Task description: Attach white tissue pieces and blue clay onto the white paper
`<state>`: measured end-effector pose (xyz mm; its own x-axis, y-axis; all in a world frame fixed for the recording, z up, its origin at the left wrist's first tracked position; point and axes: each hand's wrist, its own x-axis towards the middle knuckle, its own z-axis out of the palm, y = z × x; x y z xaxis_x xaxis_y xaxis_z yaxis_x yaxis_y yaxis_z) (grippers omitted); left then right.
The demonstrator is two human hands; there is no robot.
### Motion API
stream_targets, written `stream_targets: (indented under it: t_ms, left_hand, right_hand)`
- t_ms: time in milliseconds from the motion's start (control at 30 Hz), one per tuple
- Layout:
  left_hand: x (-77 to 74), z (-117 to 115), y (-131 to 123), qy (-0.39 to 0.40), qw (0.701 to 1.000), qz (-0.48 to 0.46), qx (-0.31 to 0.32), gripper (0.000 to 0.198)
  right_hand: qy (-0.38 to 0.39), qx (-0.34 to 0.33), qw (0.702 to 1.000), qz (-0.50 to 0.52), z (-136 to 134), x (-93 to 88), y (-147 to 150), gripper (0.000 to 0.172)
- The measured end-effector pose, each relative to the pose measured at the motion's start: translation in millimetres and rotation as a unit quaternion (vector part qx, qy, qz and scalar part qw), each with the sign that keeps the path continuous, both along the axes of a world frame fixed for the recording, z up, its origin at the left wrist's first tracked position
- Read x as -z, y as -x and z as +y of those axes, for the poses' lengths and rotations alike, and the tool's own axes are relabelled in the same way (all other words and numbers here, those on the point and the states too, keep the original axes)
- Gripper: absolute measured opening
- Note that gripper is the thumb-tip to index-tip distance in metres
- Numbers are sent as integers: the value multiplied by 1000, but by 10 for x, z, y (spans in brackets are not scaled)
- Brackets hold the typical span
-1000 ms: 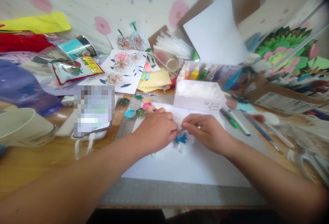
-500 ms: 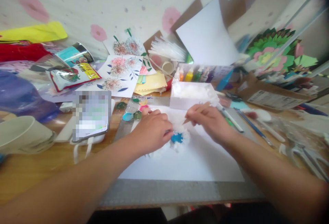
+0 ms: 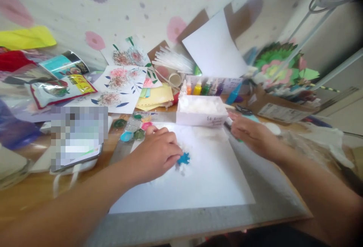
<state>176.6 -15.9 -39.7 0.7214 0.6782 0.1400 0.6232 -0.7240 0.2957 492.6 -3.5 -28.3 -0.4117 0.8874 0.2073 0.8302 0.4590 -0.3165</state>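
On a white sheet of paper [image 3: 210,179] lies a small blue patch with a jagged, flower-like edge [image 3: 184,158]. Bits of white fluffy material [image 3: 182,170] surround it. My left hand [image 3: 157,152] rests on the paper, thumb and fingertips pinched together at the patch's upper left edge. Anything between those fingertips is hidden. My right hand [image 3: 252,133] is at the right end of a white box [image 3: 198,118] filled with white fluffy material [image 3: 202,104]. Its fingers are curled closed, and blur hides what they hold.
Behind the box stand several small paint bottles [image 3: 197,87]. Small coloured pots [image 3: 132,126] sit left of the paper, near a phone [image 3: 79,141]. Floral pictures [image 3: 119,92] and a snack bag [image 3: 62,90] lie farther back. A cardboard box [image 3: 272,107] stands at right.
My right hand has moved right, from above the blue patch to beside the white box. The brown pointed piece in its fingers no longer shows. My left hand stays by the patch; the view has shifted.
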Motion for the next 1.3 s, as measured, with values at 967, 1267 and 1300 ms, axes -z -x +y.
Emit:
stream_targets:
  t_ms: [967, 1267, 1300]
  left_hand:
    - [-12, -4, 8, -67, 996, 51, -21, 17]
    - [-7, -7, 14, -50, 997, 43, -39, 13]
    - [-6, -5, 12, -48, 997, 44, -40, 14]
  right_hand:
    - [-179, -164, 970, -21, -390, 161, 1065, 16]
    - [-150, -193, 965, -92, -359, 178, 1102, 16]
    - [-118, -192, 972, -60, -360, 152, 1092, 13]
